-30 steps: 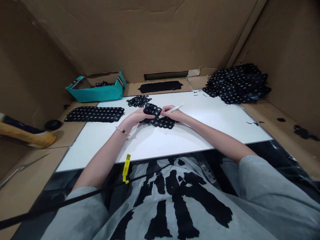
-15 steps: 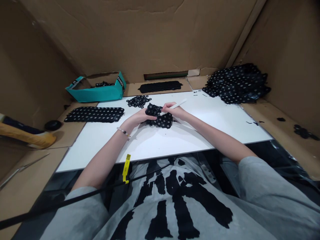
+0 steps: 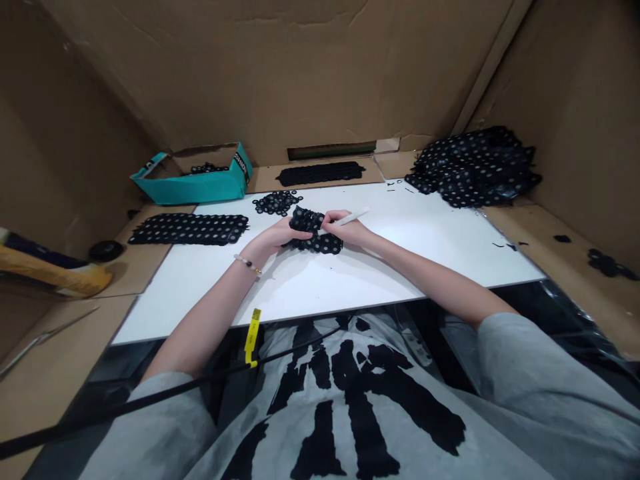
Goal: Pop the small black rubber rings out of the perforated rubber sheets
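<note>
Near the middle of the white board, a black perforated piece [image 3: 325, 244] is bunched up in my left hand [image 3: 284, 233], whose thumb lies across its top. My right hand [image 3: 347, 228] grips a white pen-like tool [image 3: 354, 217] from the right side. The tool's lower end meets the black piece, and its upper end points up and right. Small black rings [image 3: 277, 202] lie in a loose pile just behind my left hand.
A teal box [image 3: 195, 185] with black rings stands at the back left. Flat black perforated sheets lie at left [image 3: 190, 229] and back [image 3: 321, 173]. A large black heap [image 3: 475, 167] sits back right. Tweezers [image 3: 47, 335] and a yellow tube [image 3: 55, 267] are at far left.
My right hand has shifted slightly, and the white tool now lies at a lower angle. The black piece has moved a little in my left hand.
</note>
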### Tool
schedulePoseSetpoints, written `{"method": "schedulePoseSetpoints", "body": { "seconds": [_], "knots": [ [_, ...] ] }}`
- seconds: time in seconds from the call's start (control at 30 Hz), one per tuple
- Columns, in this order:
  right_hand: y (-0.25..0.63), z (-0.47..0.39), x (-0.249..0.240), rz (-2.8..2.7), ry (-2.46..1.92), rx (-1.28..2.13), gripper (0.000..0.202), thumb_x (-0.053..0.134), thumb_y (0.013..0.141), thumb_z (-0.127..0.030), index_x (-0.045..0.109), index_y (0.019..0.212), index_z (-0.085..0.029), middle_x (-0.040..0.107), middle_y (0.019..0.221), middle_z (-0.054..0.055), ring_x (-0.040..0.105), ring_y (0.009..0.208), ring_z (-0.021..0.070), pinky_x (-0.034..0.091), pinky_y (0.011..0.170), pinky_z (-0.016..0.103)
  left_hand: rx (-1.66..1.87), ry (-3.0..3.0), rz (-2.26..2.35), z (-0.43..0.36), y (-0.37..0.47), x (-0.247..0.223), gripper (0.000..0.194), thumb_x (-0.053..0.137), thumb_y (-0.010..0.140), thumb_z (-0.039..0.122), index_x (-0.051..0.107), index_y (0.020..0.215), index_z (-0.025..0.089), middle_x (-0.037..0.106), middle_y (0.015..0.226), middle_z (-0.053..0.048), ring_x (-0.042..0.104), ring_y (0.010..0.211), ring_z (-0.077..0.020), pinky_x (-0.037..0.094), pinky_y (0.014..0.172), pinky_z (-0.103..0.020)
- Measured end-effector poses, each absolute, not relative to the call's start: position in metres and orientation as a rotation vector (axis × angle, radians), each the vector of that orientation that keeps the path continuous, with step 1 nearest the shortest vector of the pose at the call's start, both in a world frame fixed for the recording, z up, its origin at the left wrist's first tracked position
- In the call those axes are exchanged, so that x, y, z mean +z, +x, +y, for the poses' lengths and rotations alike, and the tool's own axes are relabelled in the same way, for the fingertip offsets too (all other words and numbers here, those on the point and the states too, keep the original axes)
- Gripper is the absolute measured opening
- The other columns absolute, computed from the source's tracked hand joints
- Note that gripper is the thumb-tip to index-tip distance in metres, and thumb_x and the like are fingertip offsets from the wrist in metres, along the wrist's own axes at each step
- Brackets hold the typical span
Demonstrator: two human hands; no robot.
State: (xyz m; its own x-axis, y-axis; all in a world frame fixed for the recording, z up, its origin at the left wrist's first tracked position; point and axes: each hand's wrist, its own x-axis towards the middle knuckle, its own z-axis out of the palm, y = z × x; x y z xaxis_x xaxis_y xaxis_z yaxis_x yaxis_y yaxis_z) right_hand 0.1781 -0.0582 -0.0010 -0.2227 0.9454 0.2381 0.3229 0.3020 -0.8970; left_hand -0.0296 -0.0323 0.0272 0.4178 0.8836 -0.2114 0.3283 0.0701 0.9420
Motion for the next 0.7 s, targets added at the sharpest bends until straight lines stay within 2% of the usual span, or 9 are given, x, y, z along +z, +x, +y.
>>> {"method": "schedulePoseSetpoints", "body": {
  "seconds": [0.17,0.3,0.4,0.57,0.7],
  "knots": [
    [0.169,-0.063,-0.010,-1.827,-1.152,0.711,0.012,0.054,0.079,-0.026,0.057,0.069,-0.021,0.066,0.073,0.001,0.055,0.072,0.0158,0.040,0.070,0.027,0.556,1.502,1.133,-0.029,-0.031,0.025,0.051,0.094,0.041,0.028,0.070,0.085,0.017,0.076,0.091,-0.005,0.067,0.098,-0.0281,0.051,0.096,-0.043],
    [0.168,-0.058,-0.014,-1.830,-1.151,0.692,0.012,0.055,0.079,-0.027,0.059,0.070,-0.020,0.066,0.075,0.001,0.056,0.074,0.0161,0.040,0.071,0.027,0.535,1.508,1.157,-0.026,-0.033,0.026,0.051,0.094,0.041,0.028,0.071,0.085,0.018,0.077,0.094,-0.006,0.067,0.101,-0.0297,0.051,0.097,-0.044],
    [0.174,-0.052,-0.011,-1.729,-1.118,0.901,0.014,0.060,0.077,-0.031,0.061,0.070,-0.020,0.068,0.076,0.002,0.058,0.076,0.0167,0.042,0.071,0.027,0.554,1.495,1.132,-0.026,-0.036,0.028,0.053,0.094,0.045,0.027,0.072,0.092,0.019,0.077,0.101,-0.006,0.067,0.108,-0.0306,0.052,0.100,-0.044],
    [0.191,-0.039,0.004,-1.271,-1.113,1.219,0.016,0.065,0.076,-0.033,0.057,0.068,-0.020,0.072,0.101,0.005,0.062,0.091,0.0182,0.049,0.076,0.027,0.785,1.329,1.073,-0.026,-0.040,0.031,0.052,0.091,0.058,0.029,0.069,0.104,0.022,0.076,0.115,-0.007,0.068,0.113,-0.0283,0.055,0.098,-0.041],
    [0.191,-0.038,0.010,-0.961,-1.069,1.516,0.015,0.070,0.075,-0.029,0.056,0.077,-0.022,0.068,0.087,0.004,0.064,0.084,0.0185,0.055,0.079,0.032,0.949,1.186,0.990,-0.027,-0.037,0.030,0.039,0.087,0.065,0.030,0.068,0.098,0.020,0.076,0.109,-0.007,0.071,0.107,-0.0277,0.060,0.092,-0.040]
  ]
}}
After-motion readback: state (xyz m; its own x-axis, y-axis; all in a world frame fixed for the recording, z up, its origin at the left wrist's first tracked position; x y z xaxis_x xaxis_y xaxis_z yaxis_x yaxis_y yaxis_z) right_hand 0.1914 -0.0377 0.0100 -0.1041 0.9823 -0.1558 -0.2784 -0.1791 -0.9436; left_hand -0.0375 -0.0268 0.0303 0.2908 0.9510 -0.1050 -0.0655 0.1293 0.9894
